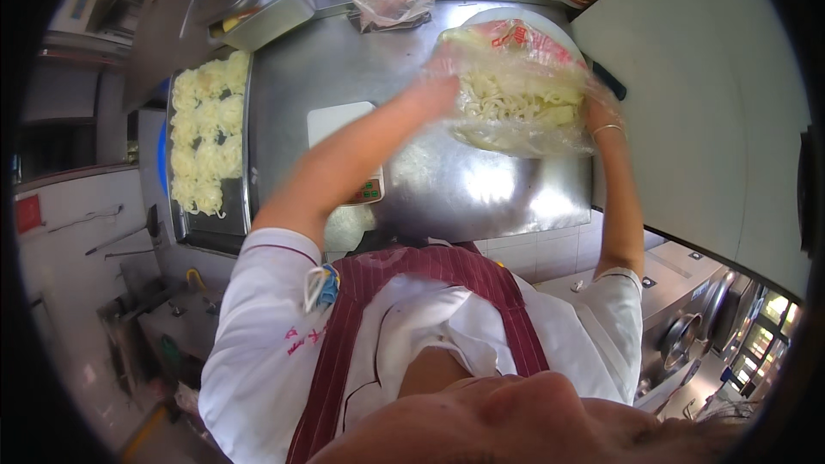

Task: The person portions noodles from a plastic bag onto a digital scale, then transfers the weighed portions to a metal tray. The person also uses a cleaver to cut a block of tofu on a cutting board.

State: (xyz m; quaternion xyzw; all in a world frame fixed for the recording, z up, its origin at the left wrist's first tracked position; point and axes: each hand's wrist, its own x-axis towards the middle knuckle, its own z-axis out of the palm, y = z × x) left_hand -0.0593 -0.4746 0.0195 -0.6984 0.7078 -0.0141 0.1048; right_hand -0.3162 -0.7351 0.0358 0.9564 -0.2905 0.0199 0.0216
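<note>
Floppy bag (540,45) alert
Left hand (440,96) blurry, right hand (596,112) half-hidden, can't tell grips; slipping plastic could dump noodles (498,101).

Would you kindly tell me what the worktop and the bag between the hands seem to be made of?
Worktop: probably stainless steel with a dull sheen, judging by its grey surface and blurred reflections.
Bag: apparently thin, glossy plastic film, since it looks crinkled and see-through.

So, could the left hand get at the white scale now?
Probably yes, by drawing back: the left hand is at the plastic bag, its forearm crossing over the white scale, part of which lies exposed.
</note>
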